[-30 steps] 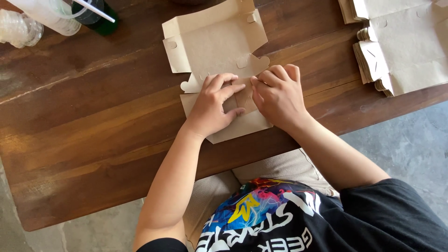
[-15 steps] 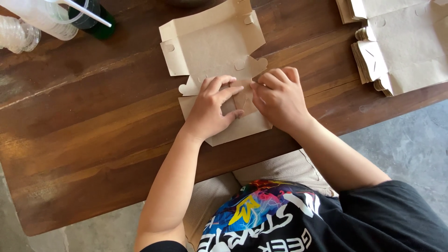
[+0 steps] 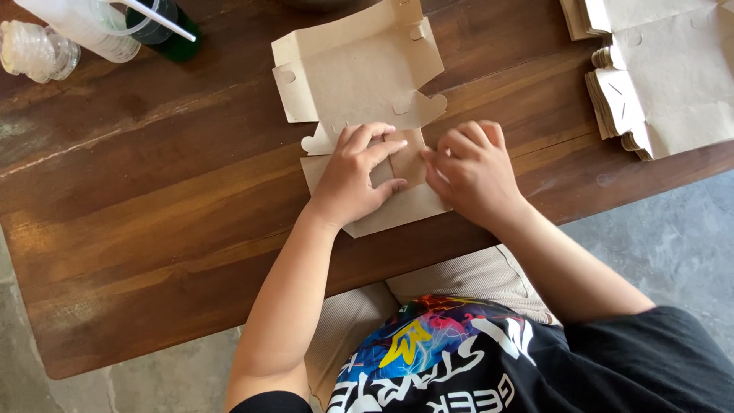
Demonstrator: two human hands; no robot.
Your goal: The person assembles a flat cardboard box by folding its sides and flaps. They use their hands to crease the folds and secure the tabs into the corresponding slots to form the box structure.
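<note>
A flat brown cardboard box blank [image 3: 359,84] is laid on the dark wooden worktop [image 3: 153,229], its near end lying at the front edge, between the two hands. The left hand [image 3: 355,172] is pressed flat on the near panel, fingers spread and slightly curled, with nothing pinched. The right hand [image 3: 474,172] is set just beside it, its fingertips bent down onto a folded flap at the middle of the blank; whether the flap is pinched or only pushed cannot be told, since the fingertips are hidden under the knuckles.

For the fold to be made well, the panel is best held still by the flat left palm while the crease is run firmly along the scored line by the right fingertips, so that the flap is not torn and the tab is not bent out of line. The pressure is best kept even, and the blank kept square to the worktop edge.

At the far right a stack of more blanks [image 3: 665,84] is cut off by the frame, so its height is not made out. At the top left a clear plastic cup with a straw [image 3: 84,27], a dark green bottle [image 3: 172,34] and a stack of clear lids [image 3: 34,50] are seen only in part. The near panel's lower corner is covered by the left wrist.
</note>
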